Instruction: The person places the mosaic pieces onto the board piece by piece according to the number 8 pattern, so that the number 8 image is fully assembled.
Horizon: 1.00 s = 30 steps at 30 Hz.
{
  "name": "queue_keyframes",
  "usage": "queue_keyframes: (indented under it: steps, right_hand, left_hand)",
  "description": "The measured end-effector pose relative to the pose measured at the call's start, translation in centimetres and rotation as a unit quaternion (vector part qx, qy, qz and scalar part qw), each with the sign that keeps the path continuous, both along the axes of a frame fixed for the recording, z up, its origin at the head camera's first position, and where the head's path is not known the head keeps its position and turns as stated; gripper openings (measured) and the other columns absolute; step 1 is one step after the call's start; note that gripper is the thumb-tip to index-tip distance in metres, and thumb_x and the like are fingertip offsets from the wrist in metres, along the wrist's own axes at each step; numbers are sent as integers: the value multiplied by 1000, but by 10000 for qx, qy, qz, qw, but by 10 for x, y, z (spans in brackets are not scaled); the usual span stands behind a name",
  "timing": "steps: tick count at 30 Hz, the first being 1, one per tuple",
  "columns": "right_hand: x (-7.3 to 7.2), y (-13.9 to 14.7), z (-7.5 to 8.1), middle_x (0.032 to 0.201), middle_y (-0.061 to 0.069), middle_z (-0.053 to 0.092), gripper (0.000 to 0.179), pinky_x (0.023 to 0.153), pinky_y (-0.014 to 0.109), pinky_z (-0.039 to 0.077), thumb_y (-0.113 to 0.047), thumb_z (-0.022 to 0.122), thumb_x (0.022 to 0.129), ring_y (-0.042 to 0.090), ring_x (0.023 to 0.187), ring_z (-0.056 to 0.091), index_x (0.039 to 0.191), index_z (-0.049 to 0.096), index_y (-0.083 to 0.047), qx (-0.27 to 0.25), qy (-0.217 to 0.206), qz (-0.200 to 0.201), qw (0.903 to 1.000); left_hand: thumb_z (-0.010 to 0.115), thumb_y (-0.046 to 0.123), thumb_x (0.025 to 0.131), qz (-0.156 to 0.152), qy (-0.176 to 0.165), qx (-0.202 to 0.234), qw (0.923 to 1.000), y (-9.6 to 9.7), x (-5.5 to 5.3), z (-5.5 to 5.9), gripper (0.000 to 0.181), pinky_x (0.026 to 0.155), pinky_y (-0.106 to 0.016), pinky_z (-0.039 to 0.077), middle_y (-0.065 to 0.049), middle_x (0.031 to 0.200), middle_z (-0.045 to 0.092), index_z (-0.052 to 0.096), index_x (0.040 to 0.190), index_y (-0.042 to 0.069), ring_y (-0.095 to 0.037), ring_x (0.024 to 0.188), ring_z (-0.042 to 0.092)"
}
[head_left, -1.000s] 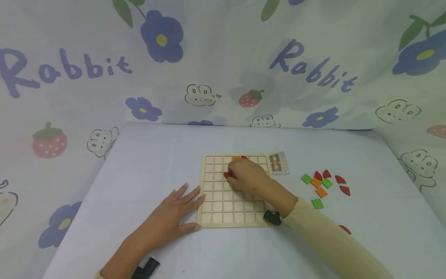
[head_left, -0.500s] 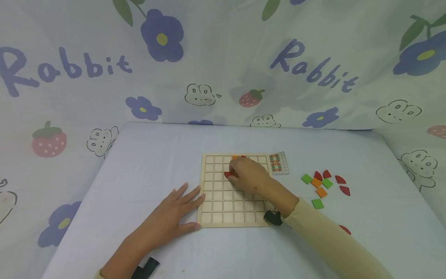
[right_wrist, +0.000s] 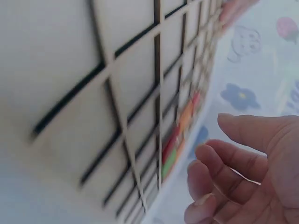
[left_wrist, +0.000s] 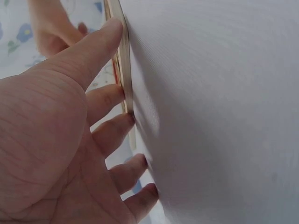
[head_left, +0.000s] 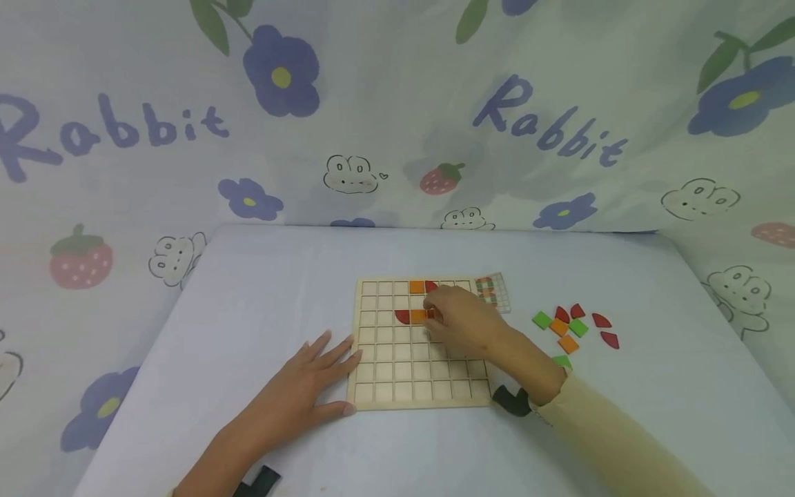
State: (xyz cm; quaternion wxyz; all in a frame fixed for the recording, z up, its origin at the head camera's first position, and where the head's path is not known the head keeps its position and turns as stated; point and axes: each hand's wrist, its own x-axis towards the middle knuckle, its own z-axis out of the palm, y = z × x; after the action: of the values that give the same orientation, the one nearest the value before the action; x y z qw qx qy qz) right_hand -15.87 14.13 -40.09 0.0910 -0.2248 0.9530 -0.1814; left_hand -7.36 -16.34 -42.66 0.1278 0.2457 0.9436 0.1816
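My left hand [head_left: 317, 383] lies with fingers spread at the left edge of the wooden grid board [head_left: 384, 373], thumb and fingertips against its side in the left wrist view. Over the board's upper right hovers my right hand [head_left: 468, 319], fingers loosely bent. The right wrist view shows a gap between thumb and fingers [right_wrist: 201, 175], with nothing held. Just left of those fingertips, a red quarter-circle tile [head_left: 403, 317] and an orange square tile [head_left: 418, 316] sit side by side in the grid. Another orange tile [head_left: 417, 286] and red tile [head_left: 431, 285] occupy the top row.
Right of the board lie several loose tiles: green squares [head_left: 578, 328], orange squares [head_left: 568, 344] and red quarter-circles [head_left: 610, 339]. A pattern card [head_left: 502, 293] stands out beyond the board's upper right corner. Rabbit-print cloth [head_left: 385, 103] rises behind the white table [head_left: 279, 269].
My right hand has drawn back to the right from the red tile, uncovering it and the orange tile beside it. The left hand stays at the board's edge. The head view has shifted slightly.
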Motion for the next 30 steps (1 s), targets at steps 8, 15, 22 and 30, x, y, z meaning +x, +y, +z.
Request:
queue_keyframes:
  steps: [8,15,22,30]
  right_hand:
    - [31,76,16,100,-5,66,26,77,31,58,-17,76,96,14,90,60,121,73,-10,272,-132,-316,9990]
    - [65,147,7,108,-5,69,33,78,35,60,-15,82,90,13,92,62,122,72,-11,274,-231,-733,9967]
    - [79,175,-6,110,-1,66,39,82,47,63,-16,87,85,17,91,63,121,72,-12,538,-527,-1003,9921]
    - [79,185,-14,107,-5,68,35,79,42,62,-13,86,85,15,89,60,117,72,-12,462,-557,-1082,9915]
  left_hand:
    - [83,48,87,62,7,-35,10000,0,0,-1,81,125,-60,23,2,168,34,51,157,21,-38,158,18]
    - [80,50,88,67,-90,-33,9999,-1,1,-3,81,126,-58,20,4,169,33,49,158,22,-36,159,16]
    - [80,51,89,71,-67,-97,9999,-2,1,-3,82,127,-58,19,5,169,32,48,159,24,-35,159,15]
    - [80,51,88,90,-84,-39,9999,1,1,-3,82,127,-57,19,6,169,31,48,158,24,-34,159,15]
